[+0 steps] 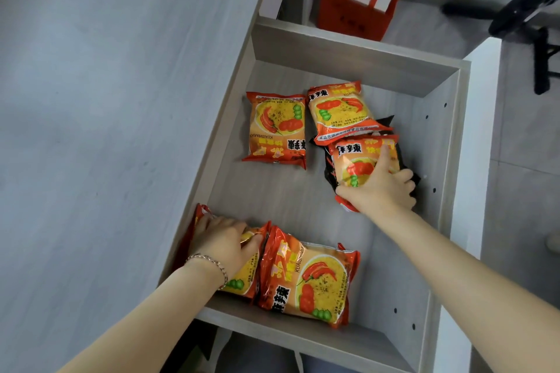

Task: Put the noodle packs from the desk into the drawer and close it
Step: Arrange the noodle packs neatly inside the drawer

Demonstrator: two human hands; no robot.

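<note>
The grey wooden drawer (348, 60) stands pulled open below me. Several orange-red noodle packs lie inside it. One pack (275, 129) lies flat at the back left, another (341, 110) at the back right. My right hand (380, 188) grips a third pack (356, 160) that rests on a black pack (407, 157) by the right wall. My left hand (222, 241) is shut on a pack (242, 275) in the near left corner. Beside it lies a further pack (309, 278) against the drawer front.
The grey desk top (106, 130) fills the left side. A red and white gift bag (359, 4) stands on the floor beyond the drawer. Black chair legs (533, 24) are at the top right. The drawer's right wall (436, 160) has small holes.
</note>
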